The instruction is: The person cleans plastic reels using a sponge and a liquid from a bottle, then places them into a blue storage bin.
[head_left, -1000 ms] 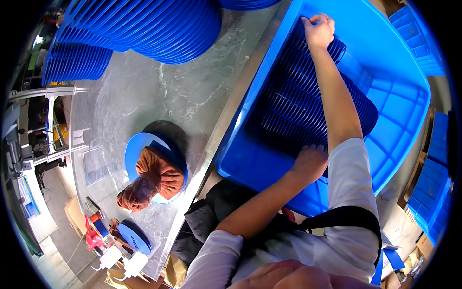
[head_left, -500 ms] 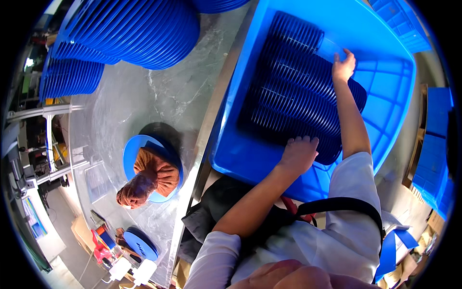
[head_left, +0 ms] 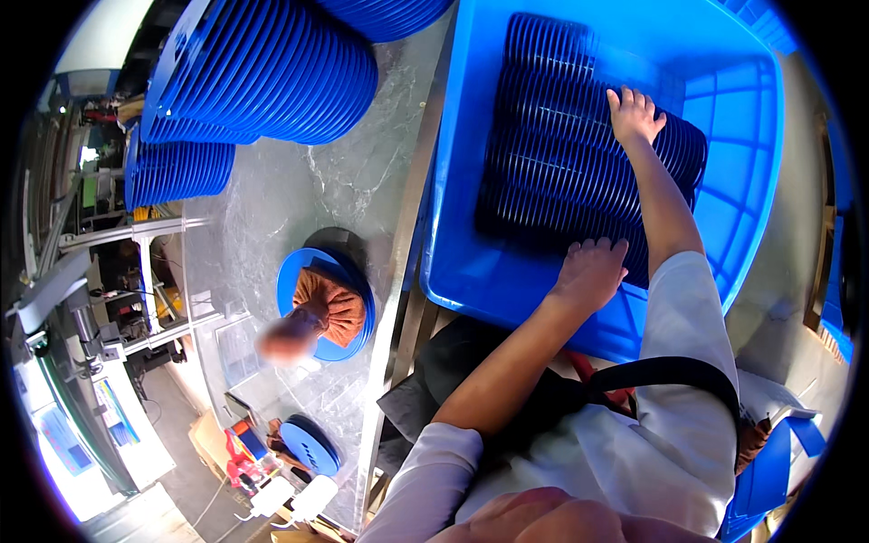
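Far L, approx 10 o'clock, I see a short stack of round blue discs [head_left: 186, 172], then at 11 a taller, wider stack of round blue discs [head_left: 281, 72], both on a grey, pale-streaked flat table [head_left: 262, 199]. Down at 7 o'clock I've 2 white squeeze bottles [head_left: 312, 500] & just beside them a small, flat, round blue disc w/ dark markings [head_left: 303, 443]. Btw 8 & 9, a bunched brown cloth [head_left: 333, 308] sits on a flat, round blue plate [head_left: 288, 273]; cloth's L end is too blurred for me.

R of the table, 12 to 3 o'clock, is a bright blue plastic bin [head_left: 453, 253]. In it, approx 2 o'clock, lie dark blue thin round discs [head_left: 561, 172], on edge in close rows.

My L hand [head_left: 590, 276], 3 o'clock, is at the discs' near edge, back up, fingers bent; can't tell if it grips any. My R hand [head_left: 637, 119], 2 o'clock, is over the rows' upper side, thumb & fingers spread apart; can't tell how firmly it touches.
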`<state>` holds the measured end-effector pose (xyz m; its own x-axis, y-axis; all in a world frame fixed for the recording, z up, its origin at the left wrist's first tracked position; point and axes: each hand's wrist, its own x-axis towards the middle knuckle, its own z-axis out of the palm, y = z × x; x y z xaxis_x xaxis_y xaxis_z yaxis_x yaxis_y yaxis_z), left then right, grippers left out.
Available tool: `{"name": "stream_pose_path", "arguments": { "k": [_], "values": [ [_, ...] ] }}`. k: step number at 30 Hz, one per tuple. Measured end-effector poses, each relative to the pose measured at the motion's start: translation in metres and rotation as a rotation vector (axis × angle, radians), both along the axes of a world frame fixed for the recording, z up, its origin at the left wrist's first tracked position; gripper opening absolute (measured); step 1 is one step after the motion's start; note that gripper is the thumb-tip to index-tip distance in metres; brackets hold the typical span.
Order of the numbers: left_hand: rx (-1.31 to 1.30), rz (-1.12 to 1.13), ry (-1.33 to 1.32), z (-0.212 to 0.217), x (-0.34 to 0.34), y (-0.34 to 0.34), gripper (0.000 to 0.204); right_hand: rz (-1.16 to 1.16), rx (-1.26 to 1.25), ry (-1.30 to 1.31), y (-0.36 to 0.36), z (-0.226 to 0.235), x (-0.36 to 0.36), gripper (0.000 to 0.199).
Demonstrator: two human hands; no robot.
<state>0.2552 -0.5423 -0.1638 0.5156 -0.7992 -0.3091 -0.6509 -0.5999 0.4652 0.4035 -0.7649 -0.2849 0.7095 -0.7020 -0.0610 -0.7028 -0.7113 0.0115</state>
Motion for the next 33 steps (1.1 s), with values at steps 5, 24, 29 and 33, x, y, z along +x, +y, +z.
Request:
{"name": "stream_pose_path", "arguments": {
  "k": [5, 24, 29, 33],
  "values": [
    [-0.041, -0.018, -0.030, -0.002, -0.011, -0.006, 0.042, 0.025, 0.105, 0.034, -0.009, 0.007, -0.005, 0.065],
    [-0.509, 0.217, -0.209, 0.017, -0.033, 0.088, 0.015, 0.788, 0.049, -0.301, 0.076, -0.014, -0.111, 0.059],
    [-0.498, 0.349, -0.561, 0.089, -0.010, 0.135, 0.018, 0.865, 0.286, -0.475, 0.084, 0.008, -0.134, 0.055],
    [-0.718, 0.571, -0.743, 0.163, -0.058, 0.205, 0.019, 1.172, 0.411, -0.692, 0.153, 0.055, -0.148, 0.048]
  ]
}}
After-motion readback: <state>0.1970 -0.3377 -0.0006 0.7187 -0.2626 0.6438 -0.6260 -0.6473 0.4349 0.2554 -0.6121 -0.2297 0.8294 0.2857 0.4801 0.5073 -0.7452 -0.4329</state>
